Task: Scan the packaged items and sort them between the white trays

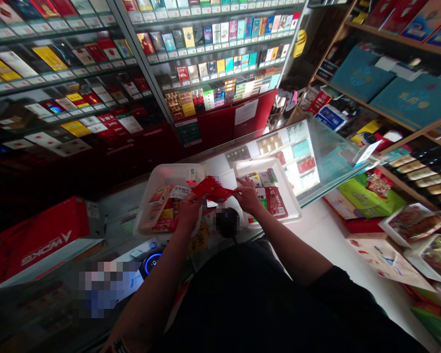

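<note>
Between my two hands a red packet (209,189) is stretched out, partly blurred over. My left hand (189,208) pinches its left end, above the left white tray (141,208). Its right end is pinched by my right hand (248,195), at the near-left side of the right white tray (296,211). In the left tray lie several small packets and boxes, among them a white-and-green box (191,175). The right tray holds a dark red pouch (277,202) and a few small boxes. Below the packet is a dark round object (226,221) that I cannot make out.
Both trays stand on a glass counter (327,169). A red box (47,240) sits at the left, near a payment stand with a blue lit ring (152,264). Shelves of small boxes (220,32) rise behind the counter. Large blue gift boxes (363,73) and packaged goods fill the right.
</note>
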Demonstrator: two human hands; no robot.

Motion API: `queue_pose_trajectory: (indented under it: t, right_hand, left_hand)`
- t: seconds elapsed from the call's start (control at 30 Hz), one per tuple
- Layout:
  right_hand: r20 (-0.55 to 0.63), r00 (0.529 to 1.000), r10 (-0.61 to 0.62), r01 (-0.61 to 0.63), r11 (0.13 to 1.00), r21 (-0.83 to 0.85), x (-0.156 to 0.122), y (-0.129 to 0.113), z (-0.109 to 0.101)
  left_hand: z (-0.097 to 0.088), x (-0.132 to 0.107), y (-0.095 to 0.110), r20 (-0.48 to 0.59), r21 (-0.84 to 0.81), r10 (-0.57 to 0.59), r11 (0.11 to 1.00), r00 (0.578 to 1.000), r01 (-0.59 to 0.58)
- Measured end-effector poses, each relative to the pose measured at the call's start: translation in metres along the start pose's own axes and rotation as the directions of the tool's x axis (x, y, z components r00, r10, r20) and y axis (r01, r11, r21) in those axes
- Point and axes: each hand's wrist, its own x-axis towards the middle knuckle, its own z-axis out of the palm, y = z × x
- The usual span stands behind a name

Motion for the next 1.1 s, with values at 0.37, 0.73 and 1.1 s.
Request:
queue_pose_trajectory:
  t: [0.37,0.73,1.1]
  right_hand:
    - [0.007,0.998,-0.068,0.068,0.998,-0.003,0.010,-0.035,-0.006]
    - [0.241,0.943,-0.230,0.274,0.946,-0.172,0.025,-0.119,0.020]
    - [0.628,0.778,0.019,0.140,0.969,-0.203,0.018,-0.194,0.080]
  left_hand:
    - [-0.021,-0.002,0.019,-0.052,0.072,-0.055,0.996,0.997,0.059]
    - [-0.082,0.022,0.029,-0.221,0.078,-0.068,0.993,0.973,0.088]
    - [-0.150,0.060,0.019,-0.343,0.385,-0.027,0.908,0.939,0.167]
